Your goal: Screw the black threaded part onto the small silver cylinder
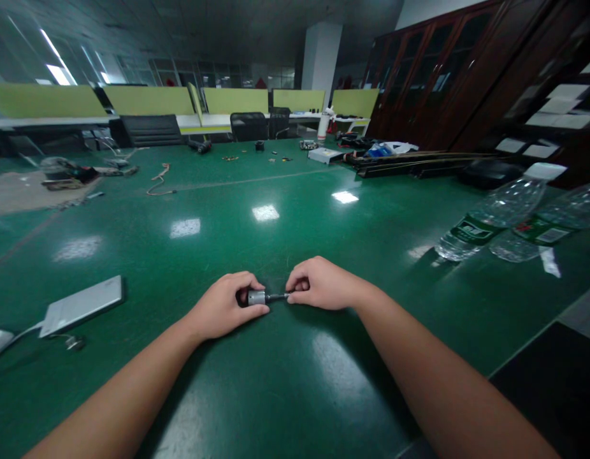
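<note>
My left hand (232,305) is closed round a small silver metal cylinder (257,298), gripping it between thumb and fingers just above the green table top. A thin dark rod (274,297) runs out of the cylinder's right end. My right hand (322,285) pinches the far tip of this rod between thumb and fingertips. Cylinder and rod lie level, in one line from left to right. Whether they are one piece is too small to tell. The cylinder's left end is partly hidden by my left hand.
A grey power bank (82,306) with a white cable and a small metal part (74,343) lie left. Two water bottles (490,217) stand right. Farther back are a short cord (160,181), dark metal strips (410,162), a flat silver box (325,155) and a white bottle (323,126).
</note>
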`<action>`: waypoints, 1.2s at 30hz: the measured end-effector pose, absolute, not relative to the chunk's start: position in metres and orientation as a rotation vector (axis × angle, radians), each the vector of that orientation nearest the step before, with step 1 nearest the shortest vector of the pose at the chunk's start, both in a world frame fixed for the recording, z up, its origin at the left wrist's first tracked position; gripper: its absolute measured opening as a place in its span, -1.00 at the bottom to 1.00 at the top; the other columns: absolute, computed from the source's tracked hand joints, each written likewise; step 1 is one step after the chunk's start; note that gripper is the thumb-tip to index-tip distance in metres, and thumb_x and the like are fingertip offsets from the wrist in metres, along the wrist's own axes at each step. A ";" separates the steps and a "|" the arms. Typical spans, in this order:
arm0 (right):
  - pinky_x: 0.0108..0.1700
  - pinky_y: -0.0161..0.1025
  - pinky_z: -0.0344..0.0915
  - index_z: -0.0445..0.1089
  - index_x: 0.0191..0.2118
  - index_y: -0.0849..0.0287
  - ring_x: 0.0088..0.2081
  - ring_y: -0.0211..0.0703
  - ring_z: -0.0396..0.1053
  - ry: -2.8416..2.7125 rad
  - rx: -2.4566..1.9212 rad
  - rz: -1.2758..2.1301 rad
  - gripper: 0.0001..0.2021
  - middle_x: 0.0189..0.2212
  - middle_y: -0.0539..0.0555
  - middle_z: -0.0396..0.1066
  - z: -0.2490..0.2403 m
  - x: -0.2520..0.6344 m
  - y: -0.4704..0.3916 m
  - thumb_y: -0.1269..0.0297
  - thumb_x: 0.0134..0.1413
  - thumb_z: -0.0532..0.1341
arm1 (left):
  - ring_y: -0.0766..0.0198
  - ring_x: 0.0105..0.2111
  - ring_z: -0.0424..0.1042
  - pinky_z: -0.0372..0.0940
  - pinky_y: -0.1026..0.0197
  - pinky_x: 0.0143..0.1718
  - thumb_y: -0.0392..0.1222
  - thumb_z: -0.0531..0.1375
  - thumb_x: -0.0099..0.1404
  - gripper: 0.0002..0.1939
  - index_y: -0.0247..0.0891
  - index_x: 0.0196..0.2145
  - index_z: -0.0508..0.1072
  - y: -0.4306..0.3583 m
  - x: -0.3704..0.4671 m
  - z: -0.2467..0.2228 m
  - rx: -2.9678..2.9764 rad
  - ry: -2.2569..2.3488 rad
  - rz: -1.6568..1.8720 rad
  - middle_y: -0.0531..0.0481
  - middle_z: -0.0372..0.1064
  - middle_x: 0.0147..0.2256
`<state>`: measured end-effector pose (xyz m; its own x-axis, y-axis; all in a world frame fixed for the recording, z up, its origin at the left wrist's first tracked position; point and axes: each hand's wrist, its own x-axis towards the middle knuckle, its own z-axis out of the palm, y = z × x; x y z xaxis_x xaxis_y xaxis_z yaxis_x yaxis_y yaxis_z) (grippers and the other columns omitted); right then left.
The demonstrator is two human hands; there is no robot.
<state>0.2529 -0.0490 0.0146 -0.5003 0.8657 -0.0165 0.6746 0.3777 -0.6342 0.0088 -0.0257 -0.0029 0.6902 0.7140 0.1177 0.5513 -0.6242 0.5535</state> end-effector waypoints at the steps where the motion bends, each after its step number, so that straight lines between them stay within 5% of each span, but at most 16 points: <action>1: -0.36 -0.34 0.21 0.56 -0.26 0.21 -0.40 -0.28 0.37 -2.319 -1.310 0.827 -0.84 -0.41 0.04 0.49 0.013 0.250 -0.049 0.32 0.01 0.30 | 0.23 -0.35 0.37 0.19 0.23 -0.32 -0.01 0.31 0.19 -0.74 -0.24 -0.26 0.48 -0.026 0.009 -0.003 2.420 0.970 0.452 0.02 0.42 -0.35; 9: -0.20 -0.31 0.29 0.46 0.00 0.19 -0.30 -0.26 0.41 -2.275 -1.186 0.912 -0.57 -0.31 0.02 0.50 0.001 0.240 -0.049 0.53 -0.07 0.27 | 0.23 -0.35 0.37 0.20 0.24 -0.32 -0.05 0.34 0.15 -0.73 -0.25 -0.24 0.48 -0.025 0.011 -0.005 2.401 0.987 0.463 0.03 0.40 -0.36; 18: -0.26 -0.31 0.27 0.50 -0.09 0.23 -0.34 -0.27 0.38 -2.261 -1.256 0.832 -0.70 -0.34 0.04 0.48 0.002 0.242 -0.048 0.40 -0.02 0.31 | 0.27 -0.40 0.36 0.20 0.25 -0.34 -0.03 0.20 0.30 -0.76 -0.24 -0.22 0.50 -0.026 0.011 -0.003 2.348 0.964 0.472 0.03 0.41 -0.39; 36: -0.34 -0.34 0.16 0.55 -0.27 0.22 -0.38 -0.28 0.35 -2.335 -1.223 0.693 -0.88 -0.38 0.05 0.47 0.003 0.228 -0.050 0.35 0.03 0.31 | 0.28 -0.40 0.35 0.16 0.26 -0.36 -0.09 0.32 0.16 -0.80 -0.26 -0.32 0.48 -0.025 0.010 -0.003 2.401 0.961 0.460 0.06 0.39 -0.41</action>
<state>0.2278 -0.0495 0.0027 -0.5294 0.8387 0.1277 0.6331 0.4908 -0.5985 0.0104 -0.0250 -0.0028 0.6923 0.7116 0.1195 0.5390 -0.6201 0.5700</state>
